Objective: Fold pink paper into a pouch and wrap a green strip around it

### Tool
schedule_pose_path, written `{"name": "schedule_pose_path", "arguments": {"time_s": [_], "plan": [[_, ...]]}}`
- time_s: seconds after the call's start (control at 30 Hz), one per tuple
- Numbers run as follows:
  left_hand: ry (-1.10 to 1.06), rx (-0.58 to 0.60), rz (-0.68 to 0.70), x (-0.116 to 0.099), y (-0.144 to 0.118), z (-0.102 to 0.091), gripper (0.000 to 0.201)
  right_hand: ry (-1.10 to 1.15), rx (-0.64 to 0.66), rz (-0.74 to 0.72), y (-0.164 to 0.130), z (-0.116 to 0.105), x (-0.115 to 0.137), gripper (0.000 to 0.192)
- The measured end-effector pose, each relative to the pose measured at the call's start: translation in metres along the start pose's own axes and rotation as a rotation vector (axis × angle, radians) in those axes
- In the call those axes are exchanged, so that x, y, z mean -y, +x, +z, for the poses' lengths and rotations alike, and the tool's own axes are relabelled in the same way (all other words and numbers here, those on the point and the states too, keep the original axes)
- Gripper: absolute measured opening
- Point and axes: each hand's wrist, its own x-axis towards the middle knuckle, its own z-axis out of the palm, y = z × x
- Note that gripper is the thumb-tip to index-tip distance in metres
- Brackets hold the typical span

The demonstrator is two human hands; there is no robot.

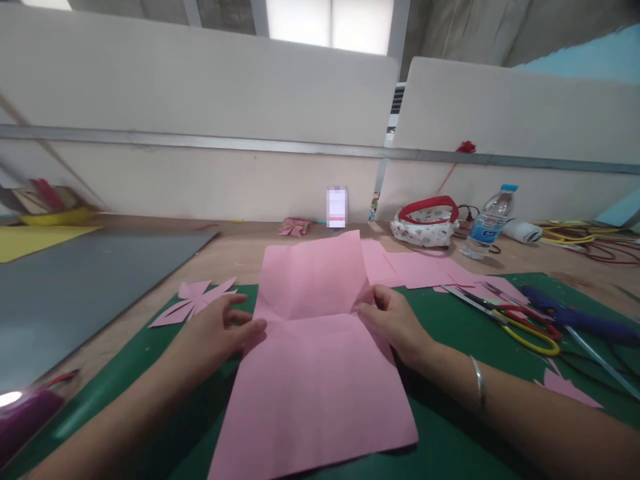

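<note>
A large sheet of pink paper lies in front of me with a crease running across it. Its far half tilts upward, and faint fold lines show on it. My right hand pinches the right edge near the crease, wearing a silver bangle at the wrist. At the crease's other end, my left hand has its thumb over the left edge; its upper fingers are bent and stand off the paper, and the grip beneath is partly hidden. Just beyond that hand lies a pink paper flower cutout.
Under the work is a green cutting mat. More pink sheets, scissors and a blue glue gun lie right. Behind stand a water bottle, a pouch and a phone. A grey board lies left.
</note>
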Motion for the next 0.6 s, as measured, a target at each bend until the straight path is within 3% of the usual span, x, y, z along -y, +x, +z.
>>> {"name": "schedule_pose_path", "arguments": {"time_s": [0.17, 0.43, 0.6], "plan": [[-0.169, 0.063, 0.007, -0.004, 0.003, 0.012, 0.029, -0.125, 0.064, -0.108, -0.003, -0.002, 0.001, 0.011], [-0.212, 0.109, -0.059, -0.011, -0.010, 0.027, 0.043, -0.193, 0.010, -0.179, -0.003, -0.002, 0.001, 0.012], [-0.321, 0.091, -0.077, -0.008, -0.014, 0.033, 0.037, -0.179, -0.027, -0.209, -0.007, -0.001, 0.003, 0.014]]}}
